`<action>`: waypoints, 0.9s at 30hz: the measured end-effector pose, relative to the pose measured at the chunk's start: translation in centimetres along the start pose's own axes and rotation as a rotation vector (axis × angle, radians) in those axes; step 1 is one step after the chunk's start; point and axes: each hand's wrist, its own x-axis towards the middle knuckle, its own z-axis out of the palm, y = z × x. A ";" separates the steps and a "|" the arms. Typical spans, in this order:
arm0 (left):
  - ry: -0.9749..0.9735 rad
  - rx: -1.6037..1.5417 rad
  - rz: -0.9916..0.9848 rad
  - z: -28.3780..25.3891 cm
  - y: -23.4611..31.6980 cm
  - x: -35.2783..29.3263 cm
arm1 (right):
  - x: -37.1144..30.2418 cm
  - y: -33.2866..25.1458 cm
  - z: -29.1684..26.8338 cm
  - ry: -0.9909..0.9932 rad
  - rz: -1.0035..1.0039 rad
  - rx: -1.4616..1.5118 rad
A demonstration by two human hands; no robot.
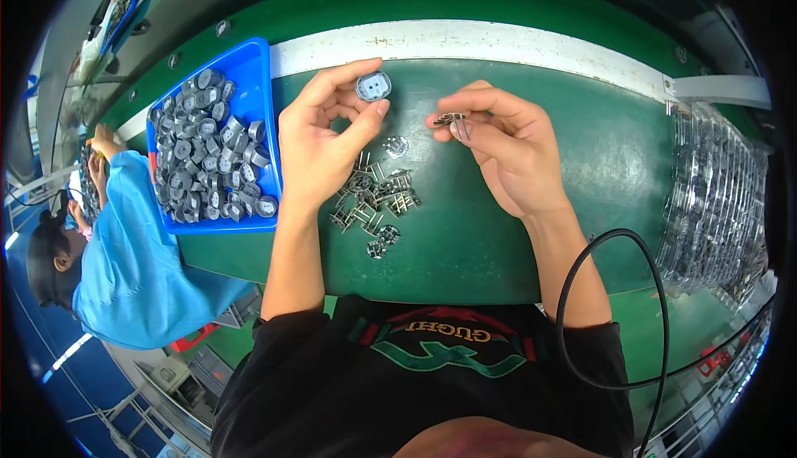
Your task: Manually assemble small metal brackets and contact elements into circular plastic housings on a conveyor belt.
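Between the thumb and fingers of my left hand (328, 130) is a small round grey plastic housing (374, 86), its slotted face turned up. To its right, my right hand (510, 138) pinches a small round circuit board with metal pins (457, 124), held above the table and apart from the housing. Below and between the hands lies a loose pile of pinned circuit boards (378, 197). A single round board (396, 146) sits just above the pile. Left of my left forearm, a blue bin (264, 126) holds many grey housings (207, 147).
A white rail (473, 39) borders the green table (614, 176) at the far side, with a green conveyor belt (498, 2) beyond. Stacked clear plastic trays (714, 197) stand at the right. A black cable (564, 309) loops by my right arm. A co-worker in blue (145, 250) works at the left.
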 end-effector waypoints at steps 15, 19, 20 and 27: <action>-0.288 0.143 0.093 0.6 0.7 -1.2 | -0.7 -0.8 0.9 0.129 -0.007 -0.554; -0.310 0.136 0.065 0.7 0.8 -1.1 | -0.8 -1.3 1.1 0.177 0.044 -0.510; -0.305 0.144 0.071 0.8 0.7 -1.1 | -0.7 -1.5 1.1 0.174 0.064 -0.534; -0.304 0.178 0.082 1.0 0.8 -1.1 | -0.8 -1.7 1.0 0.174 0.081 -0.619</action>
